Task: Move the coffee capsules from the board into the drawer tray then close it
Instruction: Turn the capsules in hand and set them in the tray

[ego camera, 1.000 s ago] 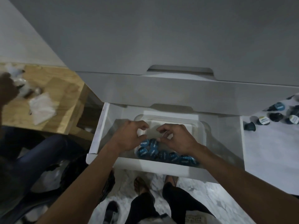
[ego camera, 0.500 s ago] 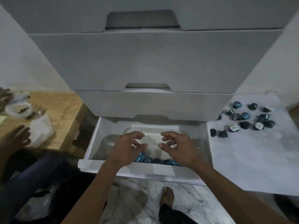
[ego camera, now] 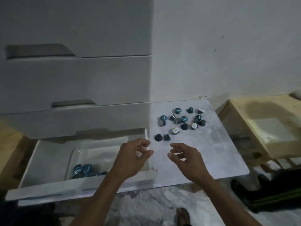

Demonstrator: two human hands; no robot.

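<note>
Both hands — left (ego camera: 130, 158), right (ego camera: 187, 159) — loosely curled, empty, near board capsules (ego camera: 180, 122)

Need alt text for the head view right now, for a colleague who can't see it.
Both hands, left and right, hover empty with loosely curled fingers between the open drawer and the white board. Many coffee capsules remain on the board; a few lie in the drawer tray.

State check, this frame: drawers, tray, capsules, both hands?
Bottom drawer: pulled open.
Upper drawers: closed.
Tray: in the open drawer, part filled.
Capsules in tray: piled at its near end.
Capsules on board: scattered loose, some upright, some tipped.
Left hand: holds nothing, fingers loosely curled.
Right hand: holds nothing, over the board.
</note>
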